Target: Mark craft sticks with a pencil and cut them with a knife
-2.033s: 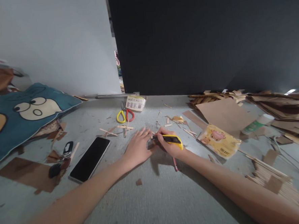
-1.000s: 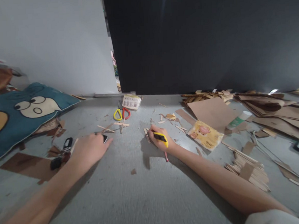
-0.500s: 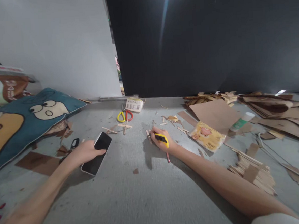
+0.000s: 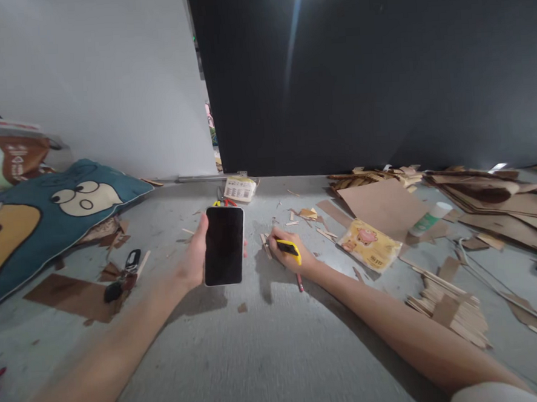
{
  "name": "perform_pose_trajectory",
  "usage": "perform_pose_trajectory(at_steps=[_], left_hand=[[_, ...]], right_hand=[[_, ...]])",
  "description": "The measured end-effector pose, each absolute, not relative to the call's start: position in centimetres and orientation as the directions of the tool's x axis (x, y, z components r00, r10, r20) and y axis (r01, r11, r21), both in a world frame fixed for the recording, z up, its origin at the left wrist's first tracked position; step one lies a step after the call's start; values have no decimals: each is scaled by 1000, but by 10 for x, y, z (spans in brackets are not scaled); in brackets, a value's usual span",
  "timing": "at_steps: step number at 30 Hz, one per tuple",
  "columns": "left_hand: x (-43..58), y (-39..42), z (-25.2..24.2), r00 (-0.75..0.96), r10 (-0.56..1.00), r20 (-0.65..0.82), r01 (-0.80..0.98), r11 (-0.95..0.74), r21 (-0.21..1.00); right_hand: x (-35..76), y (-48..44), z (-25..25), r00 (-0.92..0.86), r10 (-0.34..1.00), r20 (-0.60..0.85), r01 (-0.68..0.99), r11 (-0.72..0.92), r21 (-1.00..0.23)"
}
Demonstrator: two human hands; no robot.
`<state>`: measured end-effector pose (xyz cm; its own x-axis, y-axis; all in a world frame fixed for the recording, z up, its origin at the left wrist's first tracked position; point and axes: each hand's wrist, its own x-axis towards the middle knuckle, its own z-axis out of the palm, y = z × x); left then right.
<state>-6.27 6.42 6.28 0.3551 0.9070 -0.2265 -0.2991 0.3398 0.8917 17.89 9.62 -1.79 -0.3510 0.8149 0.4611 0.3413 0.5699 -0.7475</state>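
"Black-screened, flat rectangular phone with a pale rim [image 4: 224, 245]: where do you have it?"

"I have it raised above the grey, smooth-topped table [image 4: 242, 366], upright, its dark screen facing me. My left hand [image 4: 192, 260] is clamped on it: the thumb lies along one long edge, and fingertips just show past the other."

"Condition of the right hand [image 4: 288, 248]?"

"I find it closed on a yellow plastic utility knife with a black inset [image 4: 289, 249]. The eraser end of a slim pink pencil [image 4: 299, 283] protrudes beneath; I cannot tell where its tip sits. Thin pale wooden strips [image 4: 265, 245] lie just beside the fingertips."

"Behind the phone?"

"Red-and-yellow-handled scissors [image 4: 229, 201], mostly hidden, and just beyond, a soft white-and-yellow printed packet [image 4: 239, 189]."

"To the right of the knife?"

"I record a soft yellow packet with a cartoon animal [image 4: 370, 245], a brown cardboard sheet [image 4: 382, 199], a white tube with a green label [image 4: 430, 218] and a stack of pale wooden sticks [image 4: 457, 311]."

"Far left?"

"A teal cushion with printed cartoon eyes [image 4: 86, 197]."
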Motion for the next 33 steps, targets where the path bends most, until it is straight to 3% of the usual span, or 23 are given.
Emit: perform_pose_trajectory(at_steps=[3,11,25,30,33], left_hand=[[-44,74,58,447,879,-164,-391,357,848],[-27,82,61,500,852,-152,-381,374,845],[-32,76,67,390,884,-257,-438,424,793],[-60,73,64,193,885,-424,-308,465,830],[-97,76,54,77,887,-456,-119,462,879]], right_hand=[[179,97,-20,-349,816,462,339,569,-749],[180,98,-22,-342,822,456,345,561,-753],[182,98,-22,-344,816,464,361,571,-738],[180,99,-21,-327,828,456,400,558,-727],[180,101,-21,-311,834,457,408,551,-728]])
